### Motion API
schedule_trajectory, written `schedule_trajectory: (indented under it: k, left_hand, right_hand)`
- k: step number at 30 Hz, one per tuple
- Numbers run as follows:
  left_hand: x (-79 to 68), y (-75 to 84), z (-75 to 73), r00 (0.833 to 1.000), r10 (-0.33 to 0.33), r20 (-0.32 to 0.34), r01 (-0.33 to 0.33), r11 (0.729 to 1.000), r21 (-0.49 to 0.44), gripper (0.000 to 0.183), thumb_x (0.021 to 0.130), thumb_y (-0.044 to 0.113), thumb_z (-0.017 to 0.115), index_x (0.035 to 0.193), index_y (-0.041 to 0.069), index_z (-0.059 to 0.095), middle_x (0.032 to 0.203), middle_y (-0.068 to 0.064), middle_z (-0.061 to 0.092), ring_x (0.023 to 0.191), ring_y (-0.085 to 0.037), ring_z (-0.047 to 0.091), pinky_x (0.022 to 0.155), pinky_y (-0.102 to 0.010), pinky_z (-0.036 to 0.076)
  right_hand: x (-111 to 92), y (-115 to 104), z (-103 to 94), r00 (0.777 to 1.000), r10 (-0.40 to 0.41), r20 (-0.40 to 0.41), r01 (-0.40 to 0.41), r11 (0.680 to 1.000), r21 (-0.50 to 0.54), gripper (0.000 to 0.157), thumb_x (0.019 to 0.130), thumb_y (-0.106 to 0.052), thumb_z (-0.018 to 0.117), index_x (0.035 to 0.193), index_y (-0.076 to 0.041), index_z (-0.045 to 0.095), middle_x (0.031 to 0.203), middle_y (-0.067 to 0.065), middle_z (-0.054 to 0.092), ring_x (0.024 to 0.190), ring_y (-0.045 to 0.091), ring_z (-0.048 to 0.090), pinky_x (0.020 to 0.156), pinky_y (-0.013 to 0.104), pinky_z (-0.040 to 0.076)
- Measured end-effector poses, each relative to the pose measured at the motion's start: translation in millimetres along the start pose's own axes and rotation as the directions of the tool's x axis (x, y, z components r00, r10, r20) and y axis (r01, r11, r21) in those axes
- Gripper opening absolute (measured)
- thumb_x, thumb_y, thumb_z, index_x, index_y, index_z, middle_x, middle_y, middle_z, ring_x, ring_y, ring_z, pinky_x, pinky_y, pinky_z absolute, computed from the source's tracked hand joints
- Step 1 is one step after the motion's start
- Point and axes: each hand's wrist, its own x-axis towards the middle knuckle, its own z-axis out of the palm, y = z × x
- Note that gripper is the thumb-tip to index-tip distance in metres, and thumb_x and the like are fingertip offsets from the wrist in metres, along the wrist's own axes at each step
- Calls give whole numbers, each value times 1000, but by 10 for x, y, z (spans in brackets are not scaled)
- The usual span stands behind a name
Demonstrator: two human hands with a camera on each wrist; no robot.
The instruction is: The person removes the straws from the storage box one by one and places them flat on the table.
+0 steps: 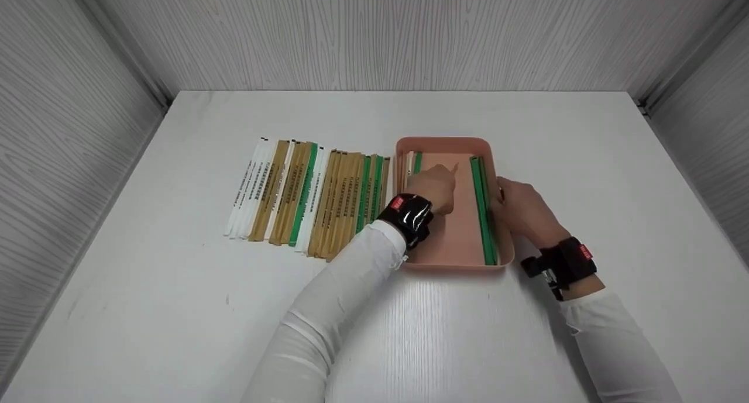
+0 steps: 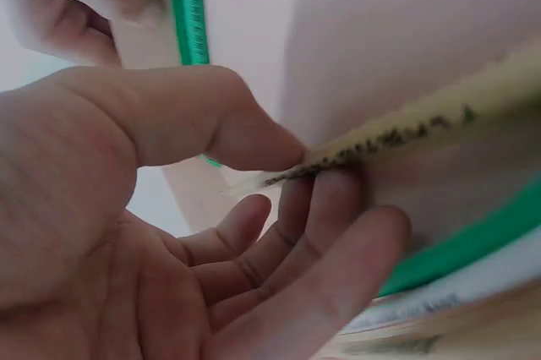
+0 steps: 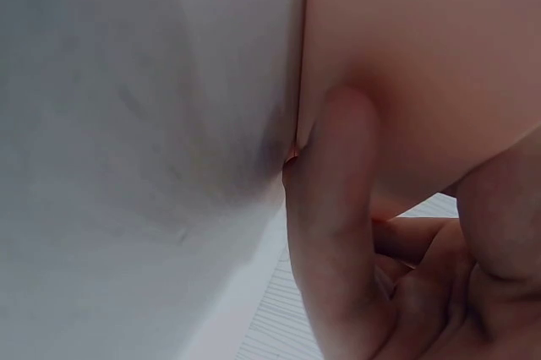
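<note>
In the head view my left hand [image 1: 434, 188] is inside the pink tray [image 1: 447, 239], over its left half. The left wrist view shows its thumb and fingers pinching a slim brown paper-wrapped stick [image 2: 406, 136] with black print. My right hand [image 1: 524, 209] grips the tray's right side; in the right wrist view a finger [image 3: 334, 182] presses on the pink wall [image 3: 439, 47]. Green wrapped sticks [image 1: 481, 210] lie along the tray's right side. At its left side are a green wrapped stick [image 1: 417, 162] and paler ones, partly hidden by the left hand.
Left of the tray, a row of white, brown and green wrapped sticks [image 1: 345, 198] lies side by side on the white table [image 1: 175, 309]. Its right end comes close to the tray. Wood-grain panels [image 1: 374, 37] stand behind and at both sides.
</note>
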Motion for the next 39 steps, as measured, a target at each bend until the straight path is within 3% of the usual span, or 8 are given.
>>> schedule_trajectory:
  k: [2, 5, 12, 16, 22, 28, 34, 39]
  left_hand:
    - [-23, 19, -22, 1000, 20, -7, -21, 998, -51, 15, 93, 3, 63, 80, 9, 64, 83, 0, 55, 57, -10, 46, 45, -24, 41]
    - [-65, 57, -66, 999, 45, -22, -47, 994, -103, 23, 93, 3, 62, 75, 13, 52, 73, 2, 46, 58, -11, 45, 46, -24, 39]
    - [-166, 95, -133, 991, 128, -45, -135, 963, -234, 14, 95, 4, 57, 88, 13, 49, 78, 0, 42, 62, -14, 40, 51, -26, 33]
    - [-249, 90, -187, 972, 199, -122, -231, 897, -376, 10, 96, 2, 54, 98, 12, 54, 80, -1, 48, 64, -15, 44, 52, -26, 35]
    - [-455, 17, -378, 930, 247, -272, -350, 820, -452, 33, 104, 7, 49, 137, 7, 52, 121, -6, 58, 91, -16, 55, 69, -25, 45]
    - [-658, -240, -570, 892, 160, -422, -374, 786, -492, 35, 101, 6, 55, 136, 7, 53, 118, -8, 55, 101, -18, 55, 77, -28, 50]
    - [-822, -738, -693, 849, 12, -528, -327, 797, -507, 45, 98, 5, 60, 141, 12, 57, 114, -8, 58, 98, -18, 60, 79, -30, 54]
    - [-959, -1236, -696, 838, -109, -535, -229, 819, -526, 51, 100, 9, 57, 150, 17, 56, 113, -10, 61, 96, -20, 60, 71, -31, 52]
  right_hand:
    - [-3, -3, 1, 1000, 6, 7, -6, 1000, 14, 27, 111, -23, 44, 119, -2, 58, 95, 13, 61, 84, 25, 61, 61, 32, 48]
    - [-1, 2, 0, 1000, 6, 6, -6, 1000, 30, 28, 111, -25, 44, 119, -3, 58, 93, 12, 61, 82, 24, 61, 60, 32, 48]
    - [12, 16, 5, 1000, -22, 0, 22, 1000, 21, 21, 109, -19, 47, 113, -2, 58, 86, 11, 56, 80, 23, 59, 61, 32, 46]
    - [10, 21, 13, 999, -38, -6, 38, 999, 8, 22, 109, -20, 49, 115, -1, 60, 86, 11, 58, 79, 24, 59, 61, 32, 46]
    - [-18, 7, -2, 999, -46, -12, 46, 999, 8, 27, 109, -18, 48, 125, 0, 60, 96, 15, 65, 80, 24, 62, 61, 31, 48]
    - [-6, 3, 14, 999, -45, -19, 45, 999, -6, 22, 109, -18, 43, 111, -1, 57, 86, 11, 57, 76, 22, 60, 59, 32, 46]
    - [-3, -3, 16, 999, -29, -16, 29, 1000, 9, 24, 109, -19, 43, 118, -2, 58, 88, 11, 59, 79, 23, 61, 60, 32, 47]
    - [-7, 14, 17, 1000, -3, -12, 4, 999, 34, 22, 110, -21, 43, 113, -4, 57, 87, 10, 58, 77, 22, 60, 60, 32, 47]
